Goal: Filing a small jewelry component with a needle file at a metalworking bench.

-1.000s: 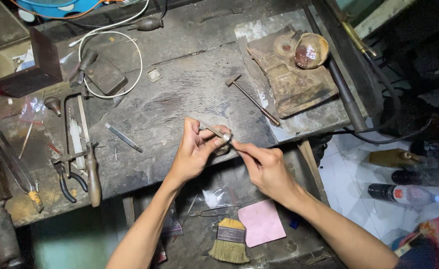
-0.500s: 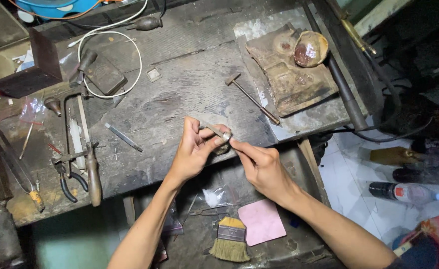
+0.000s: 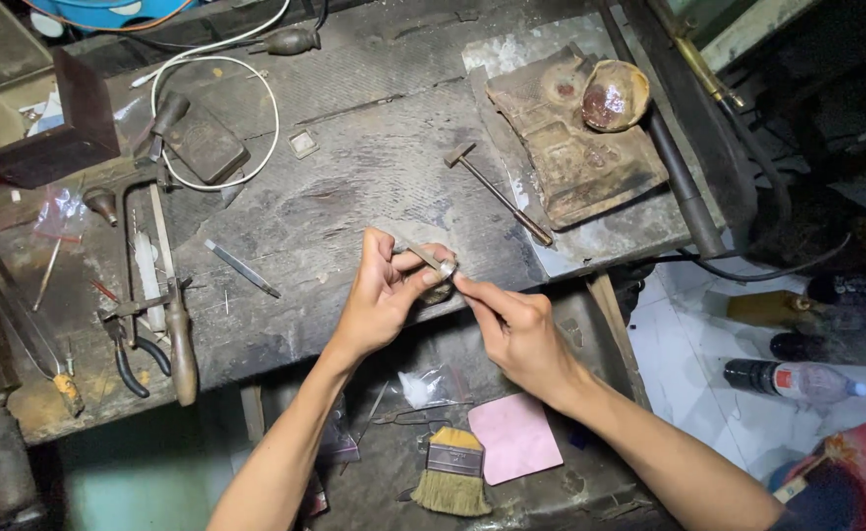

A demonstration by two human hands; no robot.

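My left hand (image 3: 379, 295) pinches a thin metal rod-like tool (image 3: 423, 258) over the front edge of a worn dark workbench (image 3: 354, 187). A small silvery ring-like piece (image 3: 447, 267) sits at the tool's tip, between both hands. The fingertips of my right hand (image 3: 516, 329) grip that small piece from the right. A wooden peg sticking out from the bench edge lies just under the two hands, mostly hidden by them.
A small hammer (image 3: 497, 192) and a stained block with a bowl (image 3: 575, 128) lie at the back right. Pliers (image 3: 133, 349), a saw frame (image 3: 157, 265) and a white cable (image 3: 221, 118) are at the left. A brush (image 3: 450, 472) and pink cloth (image 3: 513, 438) rest on the tray below. Bottles (image 3: 792, 379) lie on the floor.
Both hands stay at the bench edge, having shifted only slightly; the grip on the tool and small piece is unchanged.
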